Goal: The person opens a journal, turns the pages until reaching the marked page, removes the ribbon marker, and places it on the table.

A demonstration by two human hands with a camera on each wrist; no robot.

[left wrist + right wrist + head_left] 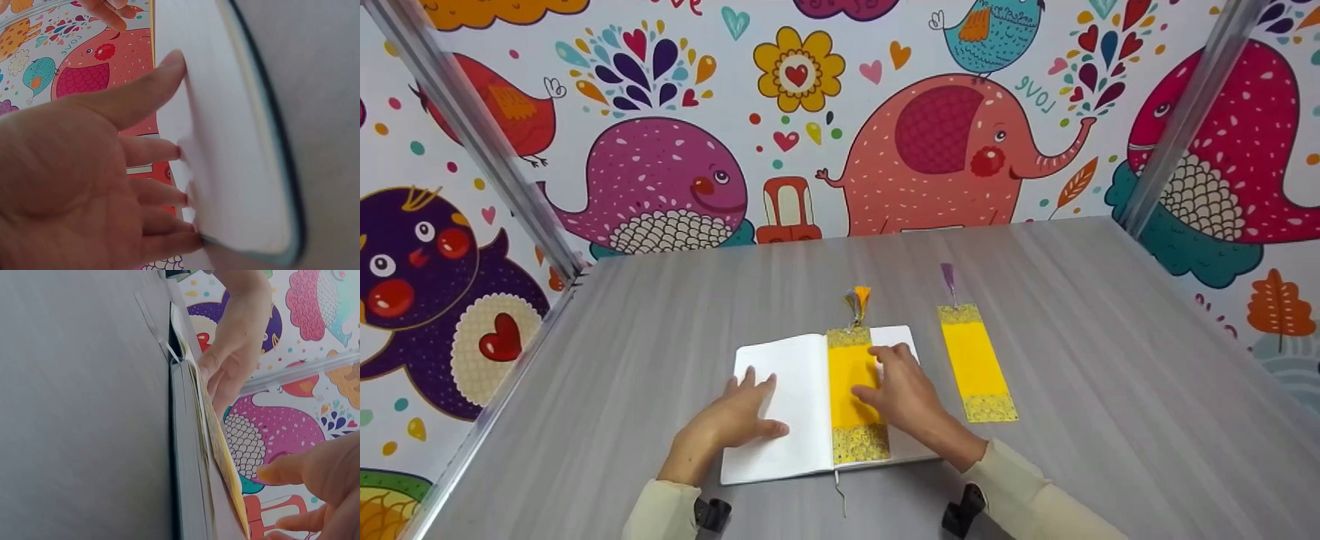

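Observation:
An open notebook (795,454) with blank white pages lies on the table. Along its right page, beside the fold, rests a yellow bookmark (849,401) with patterned gold ends and an orange-and-grey tassel (858,301) reaching past the top edge. My left hand (733,420) presses the left page with spread fingers; the left wrist view shows its fingertips (179,152) touching the paper. Over the bookmark's right side hovers my right hand (911,394), fingers loosely bent. In the right wrist view its thumb (284,469) stays apart from the bookmark (225,453), gripping nothing.
A second yellow bookmark (976,360) with a purple tassel (949,281) lies on the table (1072,337) right of the notebook. A thin ribbon (841,495) hangs from the notebook's near edge. Cartoon-printed walls (810,150) with metal posts (487,142) enclose the table's back and sides.

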